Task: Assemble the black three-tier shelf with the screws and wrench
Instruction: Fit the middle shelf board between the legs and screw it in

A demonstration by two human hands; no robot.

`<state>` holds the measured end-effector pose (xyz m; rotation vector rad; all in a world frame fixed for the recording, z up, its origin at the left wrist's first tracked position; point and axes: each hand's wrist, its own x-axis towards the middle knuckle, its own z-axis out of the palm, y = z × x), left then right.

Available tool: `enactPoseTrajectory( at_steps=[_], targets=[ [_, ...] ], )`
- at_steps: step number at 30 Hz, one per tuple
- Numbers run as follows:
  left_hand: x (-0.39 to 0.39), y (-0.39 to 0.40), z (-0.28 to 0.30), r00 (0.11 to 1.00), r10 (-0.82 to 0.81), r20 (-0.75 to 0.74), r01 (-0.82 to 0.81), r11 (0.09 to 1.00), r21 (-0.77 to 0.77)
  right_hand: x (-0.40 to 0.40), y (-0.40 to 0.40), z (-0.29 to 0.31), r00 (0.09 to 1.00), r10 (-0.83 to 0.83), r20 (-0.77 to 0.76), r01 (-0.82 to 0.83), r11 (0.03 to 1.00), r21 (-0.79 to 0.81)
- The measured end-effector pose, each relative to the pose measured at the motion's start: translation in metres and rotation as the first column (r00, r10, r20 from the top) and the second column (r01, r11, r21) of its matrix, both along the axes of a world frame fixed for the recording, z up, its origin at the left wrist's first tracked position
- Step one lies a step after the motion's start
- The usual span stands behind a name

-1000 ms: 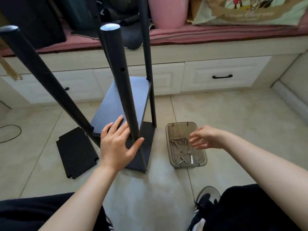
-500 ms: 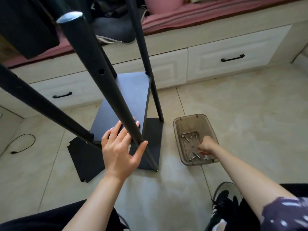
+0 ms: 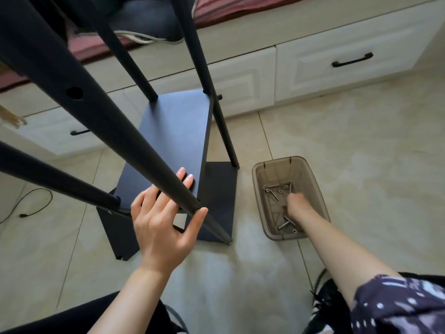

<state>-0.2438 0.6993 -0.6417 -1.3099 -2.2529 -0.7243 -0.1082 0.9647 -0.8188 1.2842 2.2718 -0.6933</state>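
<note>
Left hand: the left hand is spread open against the near pole, fingers straight on the middle board, thumb hooked round the pole's far side. It steadies, it does not clamp.
Right hand: the right hand is down inside the tray, fingers curled among the hardware. Whether it has a screw pinched, the view cannot tell; the fingertips are hidden under the knuckles.
Shelf: the shelf stands on the floor, four poles up, bottom board and middle board in place. A third board appears to lie flat on the floor, half under the frame at the left.
Screws: loose screws and small washers lie scattered in the tray, just right of the shelf's foot. No wrench can be made out for certain.
Pole hole: an empty hole shows high on the near pole, likely a seat for the top tier.
Step in hand: fetching a fastener, by the look of it.
Doing it well: pick one screw only, by the shank, and lift clear of the tray wall. Keep that left palm firm so the frame does not rock while eyes are on the tray.
Risk: a tall frame, lightly held, could tip.
</note>
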Motion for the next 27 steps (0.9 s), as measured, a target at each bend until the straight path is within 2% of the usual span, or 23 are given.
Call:
enactPoseTrajectory(
  at_steps=[6, 19, 27],
  targets=[
    [0.002, 0.002, 0.001, 1.0, 0.005, -0.012, -0.005, 1.0, 0.001, 0.0, 0.002, -0.003, 0.996, 0.079, 0.038, -0.082, 0.994, 0.071],
    [0.004, 0.004, 0.004, 1.0, 0.008, 0.0, -0.008, 1.0, -0.007, 0.005, 0.001, -0.004, 0.991, 0.122, 0.048, -0.127, 0.984, 0.127],
    [0.006, 0.001, 0.009, 1.0, 0.013, 0.02, -0.012, 0.999, -0.041, 0.001, -0.002, 0.024, 0.992, 0.119, -0.028, -0.112, 0.978, 0.178]
  ],
)
